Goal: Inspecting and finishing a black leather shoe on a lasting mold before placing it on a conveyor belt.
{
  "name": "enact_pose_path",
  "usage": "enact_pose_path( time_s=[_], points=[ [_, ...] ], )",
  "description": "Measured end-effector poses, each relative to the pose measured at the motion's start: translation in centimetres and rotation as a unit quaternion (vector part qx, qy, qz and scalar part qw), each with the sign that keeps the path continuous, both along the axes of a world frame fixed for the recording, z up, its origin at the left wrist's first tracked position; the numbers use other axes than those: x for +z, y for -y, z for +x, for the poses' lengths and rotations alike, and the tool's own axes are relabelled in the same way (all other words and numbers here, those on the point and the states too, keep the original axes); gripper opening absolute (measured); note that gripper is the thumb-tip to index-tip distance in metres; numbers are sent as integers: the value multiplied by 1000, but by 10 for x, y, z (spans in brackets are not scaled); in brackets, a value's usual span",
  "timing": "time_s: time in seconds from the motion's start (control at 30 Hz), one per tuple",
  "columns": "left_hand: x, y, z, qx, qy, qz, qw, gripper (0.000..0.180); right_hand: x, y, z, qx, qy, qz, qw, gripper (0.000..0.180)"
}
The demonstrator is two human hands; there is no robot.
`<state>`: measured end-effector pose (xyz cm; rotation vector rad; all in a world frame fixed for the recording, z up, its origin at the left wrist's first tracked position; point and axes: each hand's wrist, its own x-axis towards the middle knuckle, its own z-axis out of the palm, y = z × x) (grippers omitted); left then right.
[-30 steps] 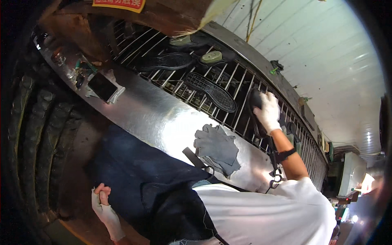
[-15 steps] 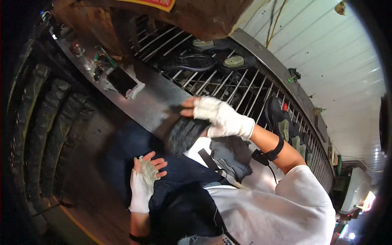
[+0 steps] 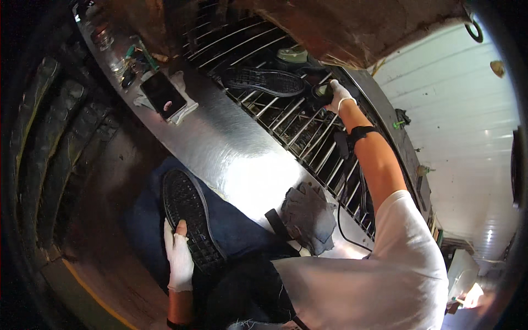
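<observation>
My left hand (image 3: 179,254), in a white glove with bare fingertips, grips a black shoe sole (image 3: 190,212) along its side above my dark blue trouser leg. The sole's gridded face is turned up, and the thumb lies on it. Stretched out to the rack, my gloved right hand (image 3: 342,98) closes round the end of a black shoe (image 3: 321,93) with an olive-green patch; some of its fingers are hidden. Beside that shoe, another black sole (image 3: 267,81) lies on the metal bars.
A barred rack (image 3: 286,124) runs along the far side of a metal worktop (image 3: 220,126). On the worktop are a phone (image 3: 163,94) on a cloth and a crumpled grey cloth (image 3: 309,217). A brown overhang (image 3: 313,27) is above; dark ridged forms (image 3: 36,143) stand at left.
My left hand, open and bare of any object before, now holds the sole. My right hand has moved from the dark blurred sole near the worktop edge out to the shoe on the rack.
</observation>
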<state>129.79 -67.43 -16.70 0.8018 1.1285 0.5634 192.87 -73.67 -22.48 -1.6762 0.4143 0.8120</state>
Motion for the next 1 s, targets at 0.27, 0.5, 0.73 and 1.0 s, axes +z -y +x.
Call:
enact_pose_path(
  time_s=[0.27, 0.5, 0.73, 1.0],
  points=[
    [28, -20, -19, -62, -110, 185, 975, 47, 7, 100, -96, 151, 25, 224, 962, 36],
    [41, -31, 23, -85, 217, 109, 966, 75, 88, 97, -327, 432, -20, 221, 874, 59],
    [68, -22, 5, 5, 356, 103, 929, 75, 132, 42, -451, 459, -105, 306, 827, 75],
    [-8, -71, 6, -96, -146, 390, 904, 56, 161, 28, -457, 456, -164, 253, 837, 58]
  ],
)
